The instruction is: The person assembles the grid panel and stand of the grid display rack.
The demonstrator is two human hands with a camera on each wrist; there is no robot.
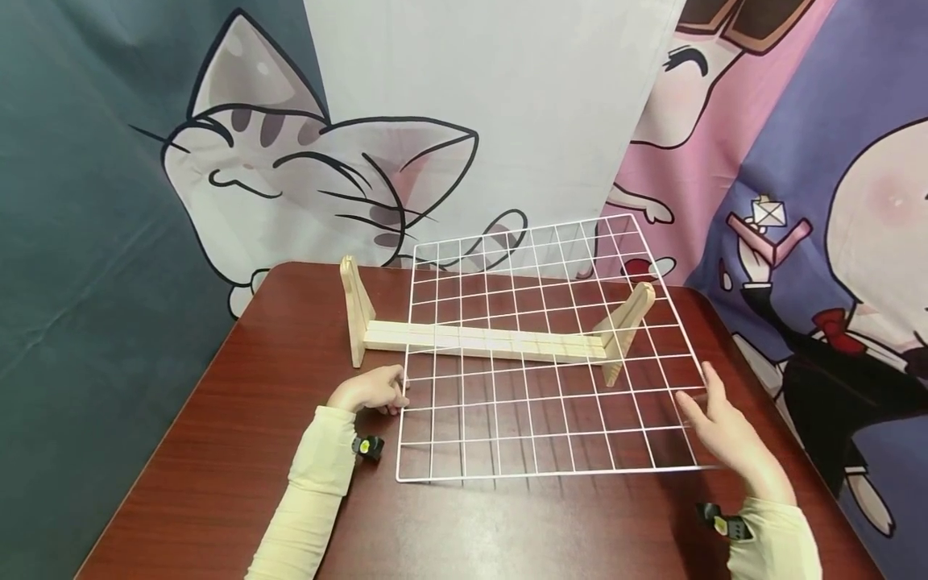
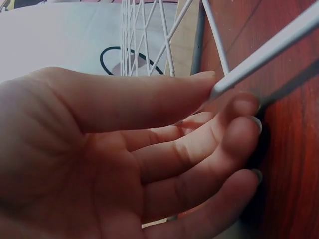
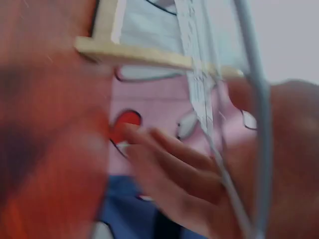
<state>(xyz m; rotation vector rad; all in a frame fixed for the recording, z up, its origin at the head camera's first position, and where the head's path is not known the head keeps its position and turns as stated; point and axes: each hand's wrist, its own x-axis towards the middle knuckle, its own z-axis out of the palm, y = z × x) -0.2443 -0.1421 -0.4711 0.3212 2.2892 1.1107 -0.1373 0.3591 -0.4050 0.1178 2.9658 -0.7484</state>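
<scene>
A white wire grid panel (image 1: 500, 477) leans back over the table, its upper part in front of a pale wooden stand (image 1: 384, 334) with a crossbar and two uprights. With thumb and fingers, my left hand (image 1: 370, 391) pinches the panel's left edge wire; the left wrist view shows the thumb (image 2: 149, 97) against the wire. At the right edge is my right hand (image 1: 735, 435), its thumb over the inner side and its fingers outside. In the blurred right wrist view those fingers (image 3: 169, 174) reach out fairly straight, and contact with the wire is unclear.
The red-brown wooden table (image 1: 210, 451) carries everything. Behind it hangs a cartoon-printed cloth (image 1: 507, 97) with a cat. Each wrist wears a small dark camera, the left one (image 1: 370, 448) and the right one (image 1: 725, 524).
</scene>
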